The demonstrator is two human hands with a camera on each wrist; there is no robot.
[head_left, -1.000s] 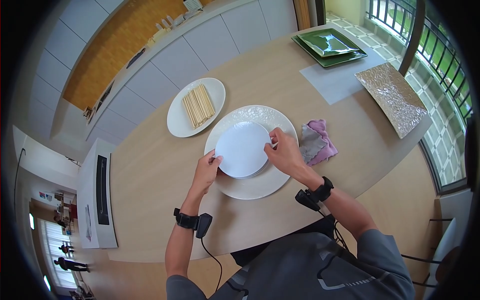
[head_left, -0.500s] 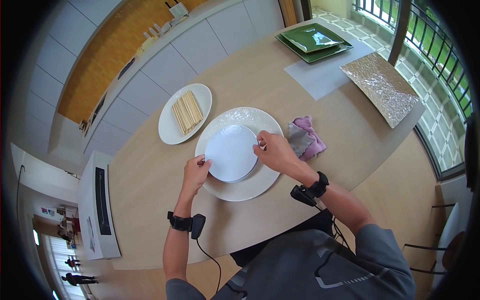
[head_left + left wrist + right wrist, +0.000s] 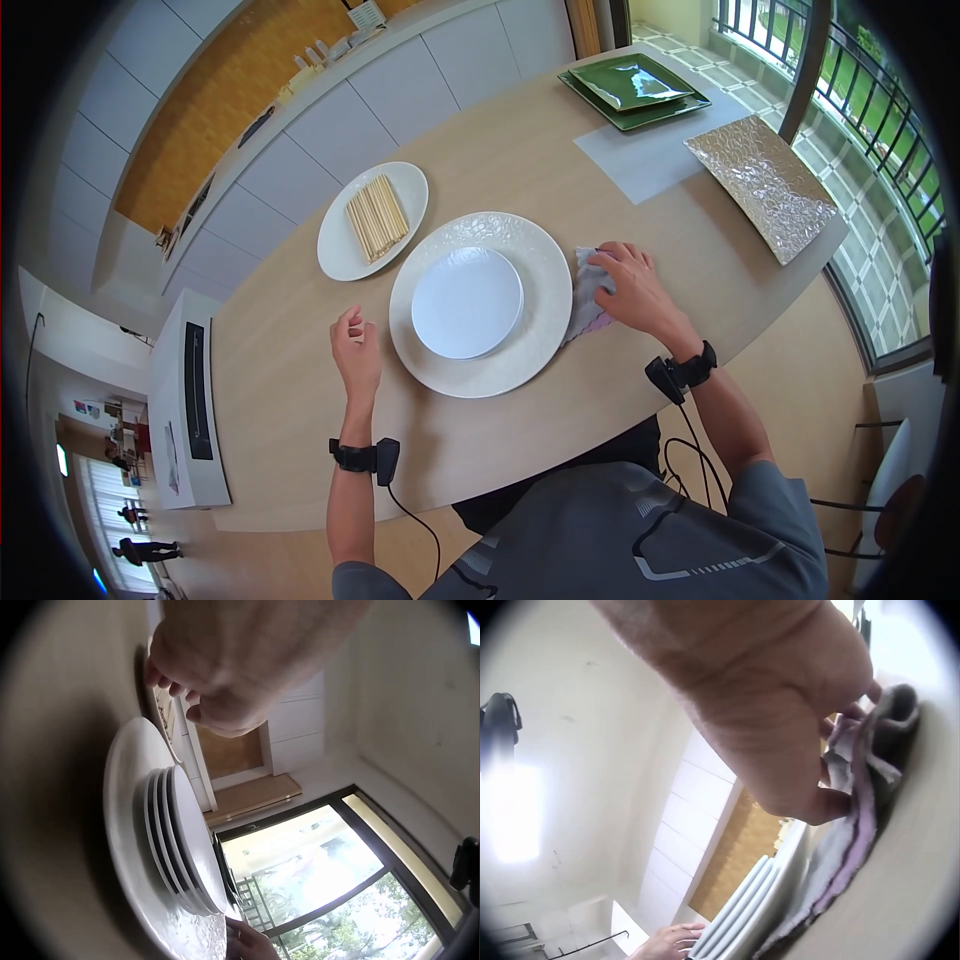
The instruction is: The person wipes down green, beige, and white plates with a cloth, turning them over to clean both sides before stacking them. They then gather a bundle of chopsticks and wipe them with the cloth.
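A stack of several small white plates (image 3: 467, 303) sits on a large white plate (image 3: 548, 335) with an embossed rim. The left wrist view shows the stacked plates (image 3: 196, 840) edge-on. Left of the large plate, my left hand (image 3: 355, 352) hangs over the table with loosely bent fingers, holding nothing. My right hand (image 3: 640, 290) is on the grey and pink cloth (image 3: 586, 295) at the large plate's right side. From the right wrist, thumb and fingers pinch the cloth (image 3: 862, 814), which bunches up between them; the palm hides some of the grip.
A white oval plate (image 3: 412, 190) bearing a bundle of light wooden sticks (image 3: 376, 219) stands at the back left. Two green square plates (image 3: 640, 85) rest on a pale mat (image 3: 635, 170) at the back right. A textured rectangular plate (image 3: 765, 185) lies near the right edge.
Both hands have let go of the small plates. The left drew back to the left; the right moved right onto the cloth and gripped it. The stack stays on the large plate.
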